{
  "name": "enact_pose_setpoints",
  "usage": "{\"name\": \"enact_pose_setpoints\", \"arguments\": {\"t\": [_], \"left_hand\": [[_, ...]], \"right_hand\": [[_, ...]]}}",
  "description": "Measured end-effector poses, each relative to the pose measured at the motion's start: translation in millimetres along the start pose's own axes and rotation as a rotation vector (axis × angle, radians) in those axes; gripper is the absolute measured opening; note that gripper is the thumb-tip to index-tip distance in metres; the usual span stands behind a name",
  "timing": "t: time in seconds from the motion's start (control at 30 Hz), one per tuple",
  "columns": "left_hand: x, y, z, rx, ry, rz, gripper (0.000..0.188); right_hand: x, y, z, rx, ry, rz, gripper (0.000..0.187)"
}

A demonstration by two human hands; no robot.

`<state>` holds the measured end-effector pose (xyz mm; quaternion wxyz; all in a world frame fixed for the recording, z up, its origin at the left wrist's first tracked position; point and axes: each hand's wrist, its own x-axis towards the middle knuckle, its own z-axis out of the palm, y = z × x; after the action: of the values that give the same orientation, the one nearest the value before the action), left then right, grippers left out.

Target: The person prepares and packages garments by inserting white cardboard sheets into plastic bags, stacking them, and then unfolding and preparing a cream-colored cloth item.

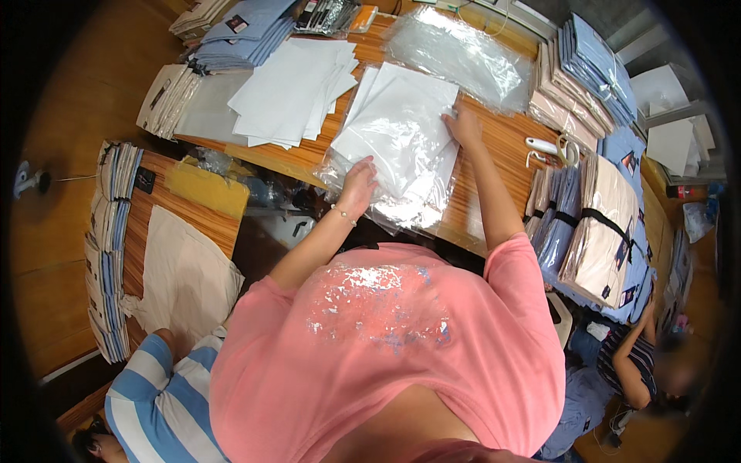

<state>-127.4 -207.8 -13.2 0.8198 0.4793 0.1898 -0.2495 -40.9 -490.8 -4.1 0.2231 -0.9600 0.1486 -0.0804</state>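
Note:
Clear plastic bags (417, 174) lie in a loose stack in front of me, with white paper sheets (401, 100) in or beneath the glossy film; which one I cannot tell. My left hand (360, 187) rests at the left side of the film, its fingers extended and a beaded bracelet on the wrist. At the upper right edge of the papers, my right hand (464, 126) touches the border with fingers slightly bent and apart. Part of its fingertips is hard to make out against the film.
Loose white sheets (289, 89) lie left of the bags, and more clear film (463, 58) lies beyond. Folded blue shirts (247, 31) and bundled beige shirts (598, 224) flank the wooden table (494, 162). White scissors (552, 147) lie right. People sit at lower left and lower right.

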Motion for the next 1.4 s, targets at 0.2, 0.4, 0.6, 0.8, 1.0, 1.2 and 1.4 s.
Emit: {"name": "enact_pose_setpoints", "arguments": {"t": [0.2,0.4,0.6,0.8,1.0,1.2,1.4], "left_hand": [[2,-1,9,0.232,0.152,0.193,0.035],[3,5,-14,0.497,0.394,0.62,0.028],[15,83,4,0.43,0.046,0.69,0.022],[16,196,9,0.496,-0.128,0.428,0.032],[35,249,-50,0.463,-0.006,0.4,0.031],[78,231,-148,0.256,0.177,0.379,0.03],[95,197,-161,0.561,0.481,0.627,0.057]], "right_hand": [[26,15,5,0.266,-0.06,-0.097,0.018],[16,-23,-36,1.004,-0.188,-0.046,0.003],[35,-29,-42,1.201,-0.172,0.117,0.007],[92,17,-41,1.313,0.016,0.421,0.024],[129,123,-20,1.435,0.235,0.64,0.029],[138,153,-17,1.478,0.315,0.861,0.012],[103,103,-45,1.639,0.611,0.629,0.057]]}}
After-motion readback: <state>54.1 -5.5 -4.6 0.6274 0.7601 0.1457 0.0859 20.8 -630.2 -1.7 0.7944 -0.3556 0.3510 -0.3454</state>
